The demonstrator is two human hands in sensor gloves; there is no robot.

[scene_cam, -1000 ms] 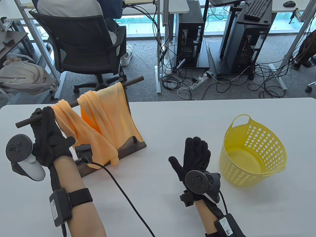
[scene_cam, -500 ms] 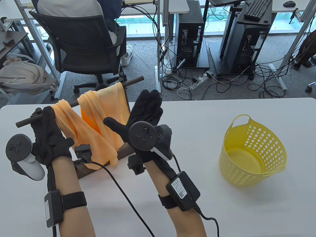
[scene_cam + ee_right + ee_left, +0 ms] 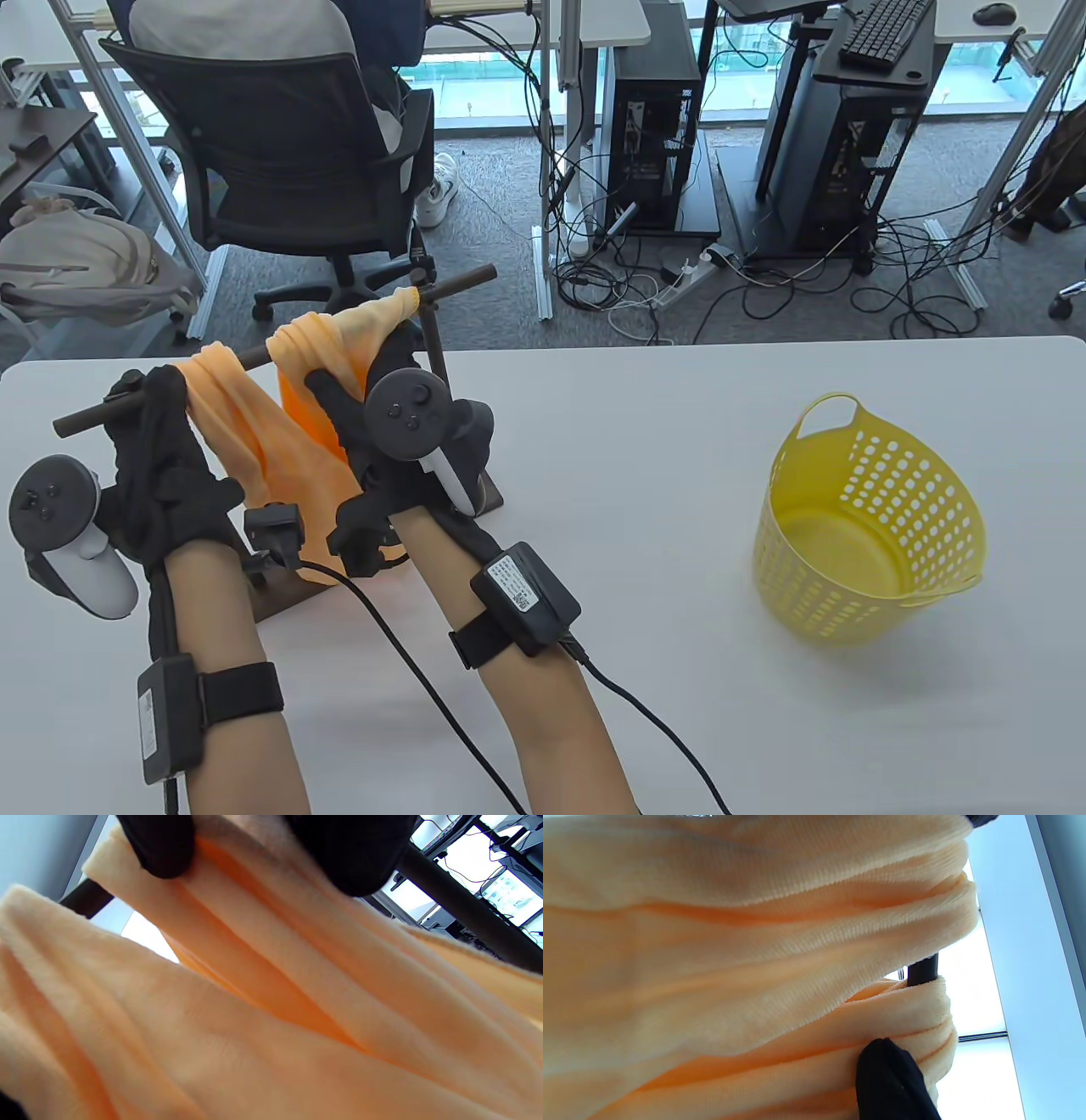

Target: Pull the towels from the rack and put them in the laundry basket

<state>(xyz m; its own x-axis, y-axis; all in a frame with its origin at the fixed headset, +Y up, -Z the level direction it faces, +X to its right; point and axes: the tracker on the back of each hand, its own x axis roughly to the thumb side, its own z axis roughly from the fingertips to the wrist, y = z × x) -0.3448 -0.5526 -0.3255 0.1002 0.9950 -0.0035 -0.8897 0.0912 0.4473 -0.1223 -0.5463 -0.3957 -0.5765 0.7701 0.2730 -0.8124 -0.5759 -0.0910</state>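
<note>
Grab step: our left hand grips the rack bar end; right hand pinches the right-hand towel, bunched on the bar. Next, probably: slide it free toward the empty basket across the bench.

An office: beyond the white table, a swivel chair, desktop towers, a keyboard and floor cables.

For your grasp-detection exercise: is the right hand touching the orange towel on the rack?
Touching. In the right wrist view the gloved fingers pinch the orange towel's bunched folds; the table view shows the right hand against it.
</note>
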